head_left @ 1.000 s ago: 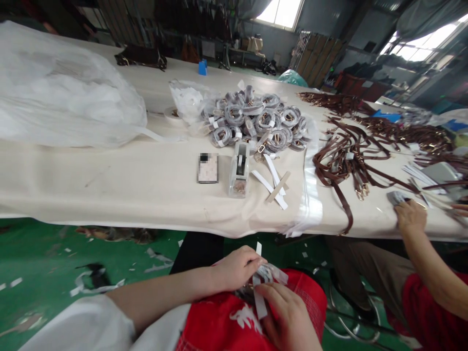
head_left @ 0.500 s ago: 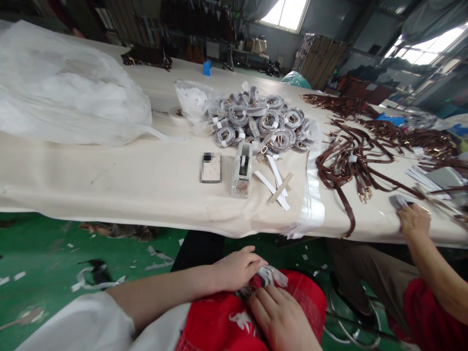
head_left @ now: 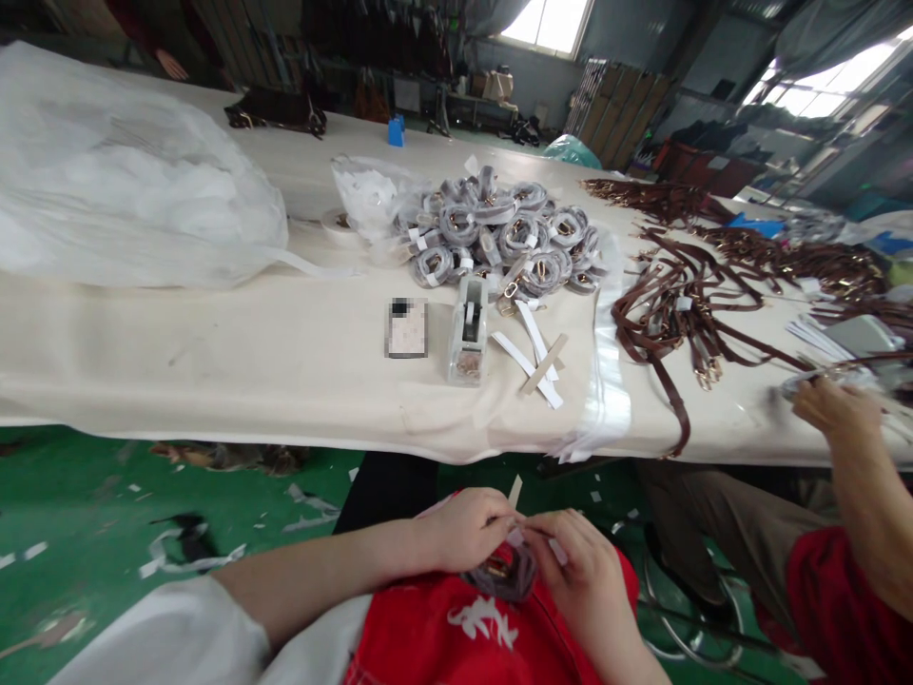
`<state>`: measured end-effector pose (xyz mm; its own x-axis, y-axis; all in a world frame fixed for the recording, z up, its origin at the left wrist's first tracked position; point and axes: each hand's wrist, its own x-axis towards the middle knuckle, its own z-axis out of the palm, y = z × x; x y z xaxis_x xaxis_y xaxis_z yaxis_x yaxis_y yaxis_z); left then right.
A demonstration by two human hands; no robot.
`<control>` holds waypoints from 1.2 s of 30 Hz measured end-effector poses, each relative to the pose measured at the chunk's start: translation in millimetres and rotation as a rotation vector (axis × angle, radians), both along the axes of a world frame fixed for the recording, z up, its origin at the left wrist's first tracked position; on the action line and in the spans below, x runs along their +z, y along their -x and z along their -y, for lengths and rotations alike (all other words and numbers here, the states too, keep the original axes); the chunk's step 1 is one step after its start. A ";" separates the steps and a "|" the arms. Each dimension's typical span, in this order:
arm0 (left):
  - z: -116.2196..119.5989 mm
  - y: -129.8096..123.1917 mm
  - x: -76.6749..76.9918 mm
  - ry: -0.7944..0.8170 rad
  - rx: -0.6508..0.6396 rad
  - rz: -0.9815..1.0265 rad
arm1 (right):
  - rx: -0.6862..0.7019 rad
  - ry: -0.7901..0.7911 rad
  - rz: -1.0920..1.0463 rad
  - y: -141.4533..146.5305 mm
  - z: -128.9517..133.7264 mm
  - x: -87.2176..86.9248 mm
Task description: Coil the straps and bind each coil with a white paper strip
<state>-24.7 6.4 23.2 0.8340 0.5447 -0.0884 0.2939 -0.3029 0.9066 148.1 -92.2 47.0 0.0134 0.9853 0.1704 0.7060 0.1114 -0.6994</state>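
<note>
together, left hand [head_left: 471, 526] and right hand [head_left: 581, 563] pinch a round, greyish coil [head_left: 514, 584] between bent fingers [head_left: 500, 525].

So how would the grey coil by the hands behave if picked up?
The coil is probably flexible, since it bends into a ring. That round outline might let it roll on edge. Its gold-coloured fitting could weight one part.

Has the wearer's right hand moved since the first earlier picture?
Yes. Judged against the tape dispenser, the right hand has shifted up the picture and somewhat to the right.
</note>
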 end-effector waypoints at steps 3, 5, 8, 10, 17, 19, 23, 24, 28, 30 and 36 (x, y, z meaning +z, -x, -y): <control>-0.6 -1.0 5.3 -0.078 -0.056 0.069 | -0.185 0.251 -0.388 -8.7 -16.3 -12.2; 0.4 -0.9 4.9 -0.123 -0.052 0.077 | -0.216 0.332 -0.517 -14.1 -24.8 -23.4; 4.0 0.5 2.5 -0.128 -0.012 0.076 | -0.224 0.457 -0.647 -22.6 -29.7 -38.3; 6.7 2.2 2.0 -0.110 0.000 0.098 | -0.217 0.555 -0.736 -26.0 -28.4 -43.9; 7.9 2.8 5.4 -0.039 0.067 0.003 | -0.239 0.534 -0.950 -18.3 -22.5 -39.9; 7.9 1.7 6.6 -0.018 0.058 -0.006 | -0.260 0.505 -0.954 -19.6 -23.5 -38.0; 10.6 2.0 11.0 -0.061 0.054 0.047 | -0.291 0.479 -0.936 -23.1 -25.3 -38.0; 11.4 2.3 12.1 -0.069 0.050 0.055 | -0.286 0.487 -0.934 -22.3 -25.4 -38.4; 12.3 1.6 12.9 -0.073 0.054 0.049 | -0.264 0.499 -0.912 -13.0 -24.0 -39.6; 10.5 -0.6 10.6 -0.041 0.064 0.004 | -0.272 0.464 -0.873 -8.9 -23.2 -39.2; 6.5 -10.5 1.3 0.033 0.012 -0.105 | -0.239 0.467 -0.775 -14.4 -23.7 -28.4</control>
<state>-14.2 0.0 24.4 0.8126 0.5500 -0.1927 0.3910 -0.2693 0.8801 162.4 -68.5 18.6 0.1689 0.9080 -0.3834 -0.0079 -0.3877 -0.9218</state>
